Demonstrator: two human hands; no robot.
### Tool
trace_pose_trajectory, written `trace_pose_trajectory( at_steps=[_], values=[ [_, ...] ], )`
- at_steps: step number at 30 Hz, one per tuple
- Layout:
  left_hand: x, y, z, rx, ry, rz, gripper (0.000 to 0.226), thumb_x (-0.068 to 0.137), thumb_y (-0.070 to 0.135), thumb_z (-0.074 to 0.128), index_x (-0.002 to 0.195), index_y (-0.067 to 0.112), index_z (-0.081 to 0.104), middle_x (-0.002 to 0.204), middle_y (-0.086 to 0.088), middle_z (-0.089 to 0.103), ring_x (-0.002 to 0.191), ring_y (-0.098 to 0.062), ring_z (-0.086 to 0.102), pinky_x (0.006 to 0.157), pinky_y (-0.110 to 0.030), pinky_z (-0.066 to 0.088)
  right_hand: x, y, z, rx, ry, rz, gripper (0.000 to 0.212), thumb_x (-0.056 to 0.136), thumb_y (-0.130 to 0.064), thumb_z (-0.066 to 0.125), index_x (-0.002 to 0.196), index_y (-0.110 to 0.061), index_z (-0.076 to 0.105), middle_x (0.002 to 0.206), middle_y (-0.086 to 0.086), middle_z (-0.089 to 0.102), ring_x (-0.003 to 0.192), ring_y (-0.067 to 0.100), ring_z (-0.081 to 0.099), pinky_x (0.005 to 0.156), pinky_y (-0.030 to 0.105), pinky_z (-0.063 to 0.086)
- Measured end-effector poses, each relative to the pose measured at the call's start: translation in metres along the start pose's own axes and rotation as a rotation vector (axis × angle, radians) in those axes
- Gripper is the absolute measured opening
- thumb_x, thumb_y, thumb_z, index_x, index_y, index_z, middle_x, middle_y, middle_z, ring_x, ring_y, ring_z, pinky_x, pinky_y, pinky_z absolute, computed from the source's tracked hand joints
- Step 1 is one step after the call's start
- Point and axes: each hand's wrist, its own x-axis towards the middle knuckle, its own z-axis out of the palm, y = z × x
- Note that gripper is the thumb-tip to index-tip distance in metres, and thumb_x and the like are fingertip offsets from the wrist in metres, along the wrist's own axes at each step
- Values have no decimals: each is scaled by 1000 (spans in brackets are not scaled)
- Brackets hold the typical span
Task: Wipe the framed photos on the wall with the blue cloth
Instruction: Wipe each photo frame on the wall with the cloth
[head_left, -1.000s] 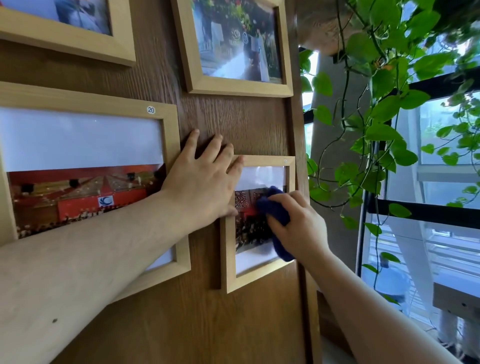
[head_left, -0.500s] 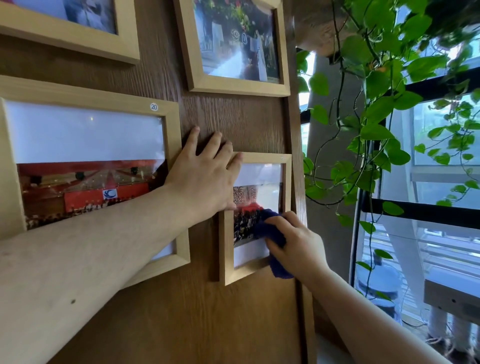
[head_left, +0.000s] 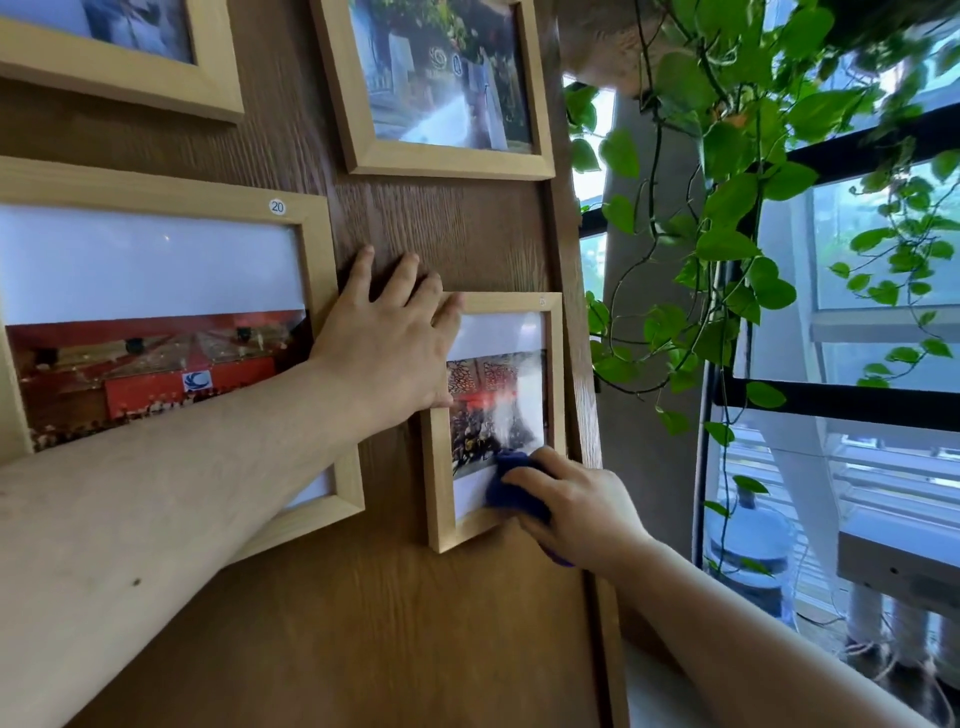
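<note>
A small framed photo (head_left: 556, 364) in a pale wooden frame hangs low on the brown wooden wall (head_left: 363, 623). My right hand (head_left: 576, 506) grips the blue cloth (head_left: 511, 483) and presses it on the glass at the frame's lower right corner. My left hand (head_left: 389, 343) lies flat with fingers spread on the wall, its palm edge and little finger over the frame's upper left corner. A large framed photo (head_left: 156, 322) hangs to the left, partly behind my left forearm. Two more framed photos hang above: one at the top middle (head_left: 441, 88), one at the top left (head_left: 124, 52).
A trailing green plant (head_left: 727, 208) hangs just right of the wall's edge. Behind it are black-framed windows (head_left: 857, 400). A water bottle (head_left: 748, 551) and a pale ledge (head_left: 898, 561) stand low on the right.
My right hand has wiped the blue cloth down the small photo, from the middle of the glass to its lower right corner. My left hand has stayed put on the frame's corner.
</note>
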Motion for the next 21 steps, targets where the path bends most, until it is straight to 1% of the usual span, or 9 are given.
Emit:
trace_pose_trajectory(
  at_steps=[3,6,9,12,14,16,18,21],
  values=[
    [0,1,0,7,-12,-3,99,76,74,39,148,14,6,157,-15,15,145,-35,5,112,-65,6,-3,18,-2,-83,-18,92,31,76,-36,67,105,-26,64,96,-1,62,62,23,63,40,33,47],
    [0,2,-1,7,-11,-1,99,76,73,39,148,13,6,157,-16,15,145,-35,5,112,-65,7,-1,27,-10,-131,-29,134,28,80,-37,64,106,-26,62,93,-2,60,64,22,62,41,32,47],
    [-3,1,-4,13,-5,7,98,79,71,40,148,11,4,157,-19,13,144,-36,6,112,-65,6,8,30,-24,-135,-2,144,28,81,-34,62,107,-26,63,95,-3,60,65,22,62,42,34,48],
    [-7,-6,-9,13,60,26,94,81,71,34,148,12,6,157,-20,15,144,-36,9,114,-61,5,30,31,-48,-115,95,120,29,79,-31,66,107,-23,65,97,-1,61,63,23,61,41,34,48],
    [-7,-17,-19,9,124,23,89,82,70,31,148,13,12,156,-19,21,143,-34,15,115,-58,8,54,31,-69,-113,170,101,33,76,-31,70,107,-23,64,97,-1,61,60,24,59,40,30,46],
    [-3,-37,-32,22,195,-18,87,82,69,30,147,13,19,153,-18,28,141,-34,21,114,-57,14,85,29,-93,-99,244,92,33,77,-31,69,108,-22,63,98,1,61,60,27,59,42,32,47],
    [2,-59,-47,41,244,-72,87,80,69,28,146,12,25,151,-16,34,140,-33,26,114,-55,18,119,27,-116,-66,313,99,34,79,-32,67,111,-23,60,102,2,61,66,29,61,47,36,50],
    [13,-92,-66,91,276,-160,89,80,70,22,146,11,21,152,-15,30,141,-31,21,115,-53,17,170,23,-146,16,417,117,38,81,-37,64,117,-29,53,112,-1,59,76,26,60,56,32,46]
  ],
)
